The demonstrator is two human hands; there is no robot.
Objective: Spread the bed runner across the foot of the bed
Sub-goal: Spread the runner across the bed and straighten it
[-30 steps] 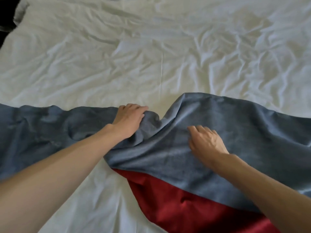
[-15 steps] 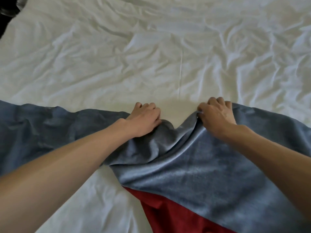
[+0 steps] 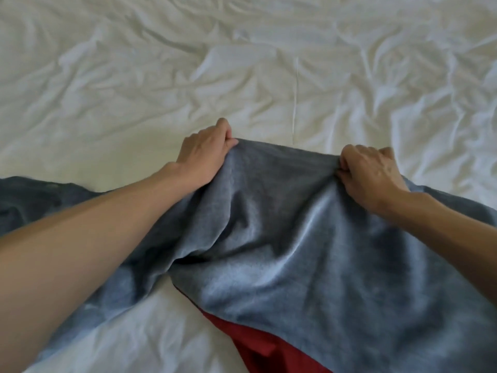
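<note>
A grey-blue bed runner [image 3: 290, 238] lies rumpled across the near part of a bed with a wrinkled white sheet [image 3: 188, 76]. Its red underside [image 3: 266, 348] shows at the bottom. My left hand [image 3: 201, 154] grips the runner's far edge at the left of a raised fold. My right hand [image 3: 371, 173] grips the same edge further right, fingers curled over the cloth. The edge between both hands is lifted and stretched off the sheet. The runner's left end [image 3: 35, 200] lies flat at the frame's left side.
The white sheet fills the whole far part of the view, with a thin straight crease [image 3: 295, 95] running away from me. More white sheet [image 3: 161, 332] shows below my left forearm.
Both hands have pushed the runner's far edge farther up the bed and lifted it. The dip between them is gone and the edge is now stretched.
</note>
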